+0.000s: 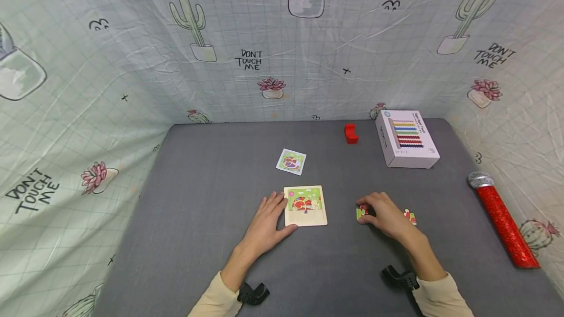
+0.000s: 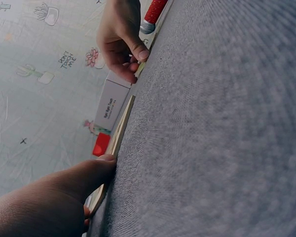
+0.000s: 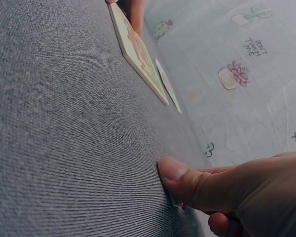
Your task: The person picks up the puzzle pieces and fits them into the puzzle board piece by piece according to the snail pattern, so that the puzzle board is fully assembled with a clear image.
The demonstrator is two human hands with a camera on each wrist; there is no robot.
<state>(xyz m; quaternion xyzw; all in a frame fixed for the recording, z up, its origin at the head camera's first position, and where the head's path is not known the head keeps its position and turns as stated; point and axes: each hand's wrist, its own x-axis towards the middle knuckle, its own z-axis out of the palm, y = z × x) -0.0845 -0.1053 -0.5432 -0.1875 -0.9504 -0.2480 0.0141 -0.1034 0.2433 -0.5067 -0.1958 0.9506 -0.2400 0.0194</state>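
A square wooden puzzle board (image 1: 306, 217) with a picture in its tray lies on the grey table. My left hand (image 1: 266, 224) rests beside it, fingers along the left edge and thumb at the near corner; in the left wrist view the thumb (image 2: 101, 168) touches the board's edge. To the right, my right hand (image 1: 387, 216) pinches a small green and red puzzle piece (image 1: 361, 213) between thumb and fingers, low over the table. In the right wrist view that piece is mostly hidden behind the thumb (image 3: 175, 170). Another puzzle piece (image 1: 411, 216) lies just right of the right hand.
Beyond the board lies a square picture card (image 1: 291, 162). A red block (image 1: 351, 134) and a white box (image 1: 407, 139) stand at the back right. On the right edge lies a red glittery microphone (image 1: 504, 221). A patterned cloth hangs behind the table.
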